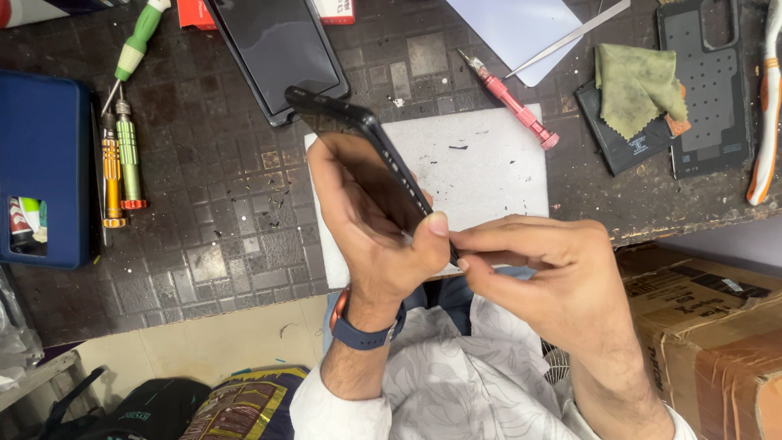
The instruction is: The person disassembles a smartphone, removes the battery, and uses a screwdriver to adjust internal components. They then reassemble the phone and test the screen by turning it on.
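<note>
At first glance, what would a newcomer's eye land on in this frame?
Centre frame, the left hand holds a dark phone on edge above a white mat, while the right hand pinches at its lower end. A red screwdriver lies at the mat's top edge; green and orange screwdrivers lie far left.

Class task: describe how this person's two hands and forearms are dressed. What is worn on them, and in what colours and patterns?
Both hands are bare, with no gloves or rings visible. The left hand has a dark blue watch strap around the wrist, with an orange-edged watch body partly showing. The right hand has nothing on its wrist. Both forearms emerge from pushed-up sleeves of a white shirt with a pale grey leaf-like print.
</note>
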